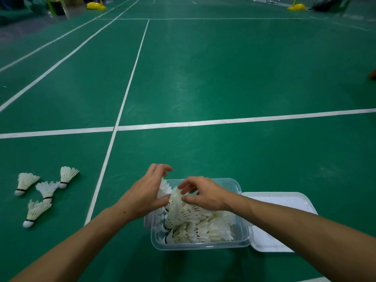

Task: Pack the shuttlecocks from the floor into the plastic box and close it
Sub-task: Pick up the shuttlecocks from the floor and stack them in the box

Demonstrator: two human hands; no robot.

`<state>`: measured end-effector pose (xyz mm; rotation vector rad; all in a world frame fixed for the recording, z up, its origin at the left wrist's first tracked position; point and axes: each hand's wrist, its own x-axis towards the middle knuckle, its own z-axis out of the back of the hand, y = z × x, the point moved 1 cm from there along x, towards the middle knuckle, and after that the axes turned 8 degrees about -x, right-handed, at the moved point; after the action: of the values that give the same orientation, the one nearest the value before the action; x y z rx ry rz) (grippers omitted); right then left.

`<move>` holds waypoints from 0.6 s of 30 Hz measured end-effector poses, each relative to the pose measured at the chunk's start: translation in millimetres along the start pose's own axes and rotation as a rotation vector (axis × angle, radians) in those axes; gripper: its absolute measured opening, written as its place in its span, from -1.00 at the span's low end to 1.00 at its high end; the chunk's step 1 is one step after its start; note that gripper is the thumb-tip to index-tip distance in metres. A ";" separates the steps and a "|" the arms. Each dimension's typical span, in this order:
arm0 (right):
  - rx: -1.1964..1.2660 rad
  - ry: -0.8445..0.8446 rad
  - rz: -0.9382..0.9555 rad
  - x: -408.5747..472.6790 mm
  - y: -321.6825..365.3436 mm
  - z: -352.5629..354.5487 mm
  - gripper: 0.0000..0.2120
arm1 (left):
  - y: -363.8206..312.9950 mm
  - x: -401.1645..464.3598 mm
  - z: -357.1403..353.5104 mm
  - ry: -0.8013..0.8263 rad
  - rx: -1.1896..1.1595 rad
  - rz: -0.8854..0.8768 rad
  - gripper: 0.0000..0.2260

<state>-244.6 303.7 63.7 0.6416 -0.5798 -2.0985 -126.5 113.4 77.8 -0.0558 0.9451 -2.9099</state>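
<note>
hands on shuttlecocks in plastic box | 4 shuttlecocks on floor | no writing legible

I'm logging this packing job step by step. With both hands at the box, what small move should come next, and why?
Probably settle the raised shuttlecock stack down among those in the plastic box. The left hand and right hand are at it, and it pokes above the rim, where it might block the lid. Four shuttlecocks wait on the floor.

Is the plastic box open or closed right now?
Open. The plastic box has no cover on; its white lid lies flat on the floor to its right, and shuttlecocks show inside.
</note>
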 end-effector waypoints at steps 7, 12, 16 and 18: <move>0.303 -0.178 -0.013 -14.7 15.4 21.1 -0.48 | -12.7 15.6 -7.4 -0.094 0.006 -0.079 -0.14; 0.372 -0.239 -0.091 -13.5 10.1 17.7 -0.53 | -33.1 25.6 -18.0 -0.114 -0.012 -0.148 -0.10; 0.397 -0.254 -0.101 -15.9 5.5 16.5 -0.70 | -33.1 28.8 -24.0 -0.118 -0.013 -0.146 -0.11; 0.414 -0.258 -0.095 -16.3 4.0 13.5 -0.80 | -31.8 29.0 -26.3 -0.113 -0.044 -0.140 -0.14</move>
<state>-242.3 317.4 80.3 0.6380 -1.1701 -2.1827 -159.0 151.9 75.5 -0.2978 1.0256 -2.9729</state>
